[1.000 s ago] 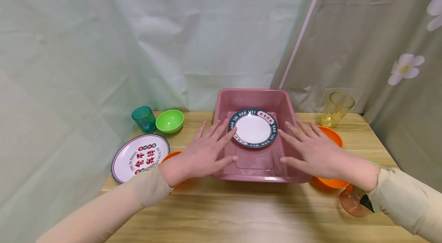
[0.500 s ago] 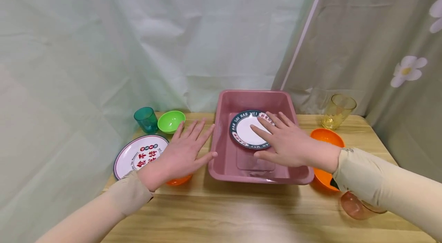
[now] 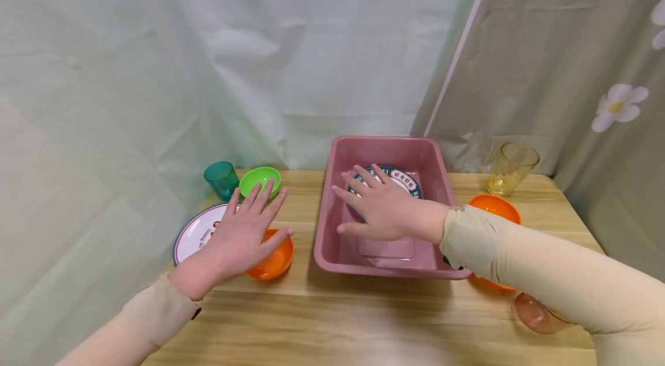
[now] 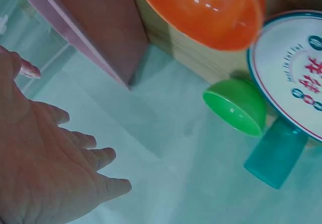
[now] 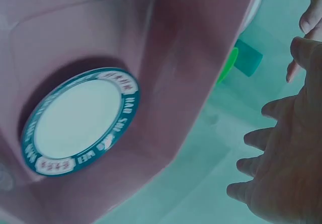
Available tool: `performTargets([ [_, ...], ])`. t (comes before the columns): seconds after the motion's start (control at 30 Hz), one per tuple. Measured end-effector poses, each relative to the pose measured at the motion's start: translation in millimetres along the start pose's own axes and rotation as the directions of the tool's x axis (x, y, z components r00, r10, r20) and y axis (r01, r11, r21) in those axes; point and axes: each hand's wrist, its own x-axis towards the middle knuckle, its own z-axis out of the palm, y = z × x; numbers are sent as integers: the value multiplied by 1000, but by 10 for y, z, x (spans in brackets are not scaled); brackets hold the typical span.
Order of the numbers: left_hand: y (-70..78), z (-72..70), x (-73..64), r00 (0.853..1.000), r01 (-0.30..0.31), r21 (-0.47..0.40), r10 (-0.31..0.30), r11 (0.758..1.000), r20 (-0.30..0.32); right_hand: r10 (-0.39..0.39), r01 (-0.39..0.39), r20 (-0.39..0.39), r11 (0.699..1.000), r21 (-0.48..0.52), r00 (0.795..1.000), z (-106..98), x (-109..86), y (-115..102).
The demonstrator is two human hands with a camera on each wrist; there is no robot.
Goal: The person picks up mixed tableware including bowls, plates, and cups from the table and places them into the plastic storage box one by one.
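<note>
My left hand [image 3: 236,242] hovers with spread, straight fingers over the left side of the table, overlapping the white plate with red characters [image 3: 194,236]. Its fingertips overlap the green bowl [image 3: 254,176] in the head view, and an orange bowl [image 3: 275,259] lies beside its thumb. Over the pink basin [image 3: 324,239] my right hand [image 3: 384,213] is held flat, fingers spread, partly covering a plate with a dark green lettered rim [image 5: 78,123] that lies in the basin. Both hands hold nothing.
A teal cup [image 3: 222,181] stands behind the white plate. On the right are an orange bowl [image 3: 496,205], another partly hidden under the sleeve, a yellow glass [image 3: 511,170] and a pinkish transparent cup [image 3: 537,314]. A pale curtain [image 3: 312,54] hangs behind the wooden table [image 3: 337,331].
Both hands have moved left, the right from the basin's right edge to over the plate inside it, the left from the basin's left edge to over the white plate and bowls.
</note>
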Motion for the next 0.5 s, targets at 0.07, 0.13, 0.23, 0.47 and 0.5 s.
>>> performTargets([
  [0.07, -52, -19, -55, 1000, 24, 2, -24, 1000, -2, -3, 3, 0, 1000, 17, 1000, -16, 82, -50],
  [0.13, -105, -31, -110, 999, 47, -3, -47, 999, -2, -12, 12, -8, 1000, 23, 1000, -24, 155, -97],
  [0.23, -170, -51, -199, 997, 81, -15, -81, 997, 2, -24, 24, -16, 1000, 19, 1000, -26, 256, -165],
  [0.47, -329, -104, -415, 988, 151, -57, -152, 987, -13, -56, 56, -19, 998, -7, 998, -19, 481, -334],
  [0.5, -351, -110, -444, 987, 158, -62, -159, 986, -18, -61, 61, -19, 998, -6, 998, -15, 510, -356],
])
